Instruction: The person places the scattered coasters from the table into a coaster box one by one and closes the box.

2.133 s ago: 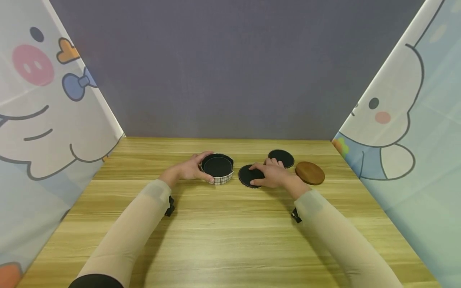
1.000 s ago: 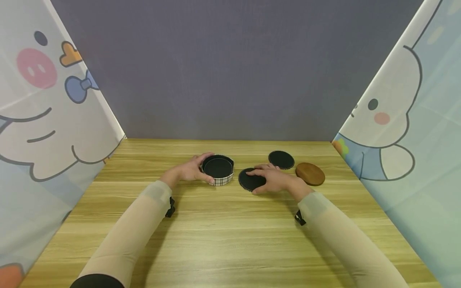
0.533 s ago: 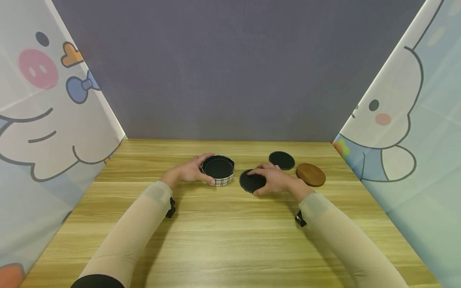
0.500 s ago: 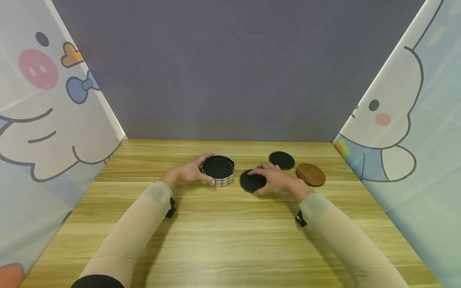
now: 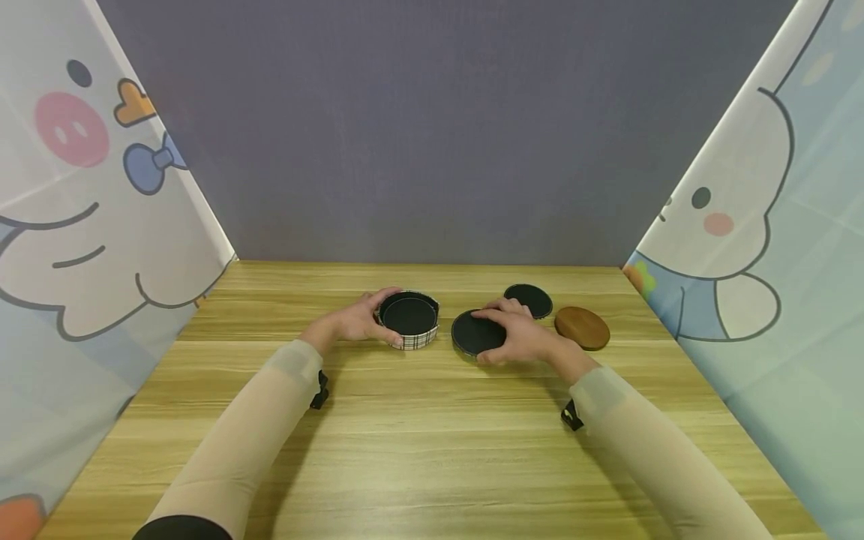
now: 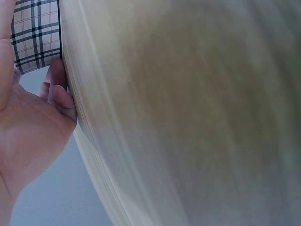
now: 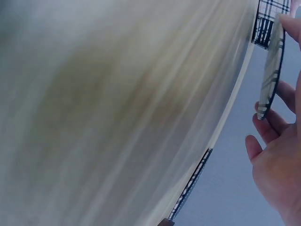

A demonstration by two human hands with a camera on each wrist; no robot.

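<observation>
My left hand (image 5: 351,320) grips the left side of a round coaster holder (image 5: 408,315), black inside with a plaid outer wall (image 6: 37,33). A round black coaster (image 5: 475,334) is pinched at its edge by my right hand (image 5: 525,335), just right of the holder. In the right wrist view this coaster (image 7: 271,70) shows a plaid underside and is lifted off the table. Another black coaster (image 5: 529,300) lies flat behind my right hand. Whether the dark circle within the holder is its floor or a coaster, I cannot tell.
A brown wooden disc (image 5: 582,328) lies on the wood-grain table (image 5: 432,442), right of my right hand. Behind the table rises a grey panel (image 5: 432,135). Printed cartoon cloths (image 5: 736,247) hang along both sides.
My right hand closed on the near coaster's edge and has raised it slightly off the table. My left hand keeps its grip on the holder in the same place.
</observation>
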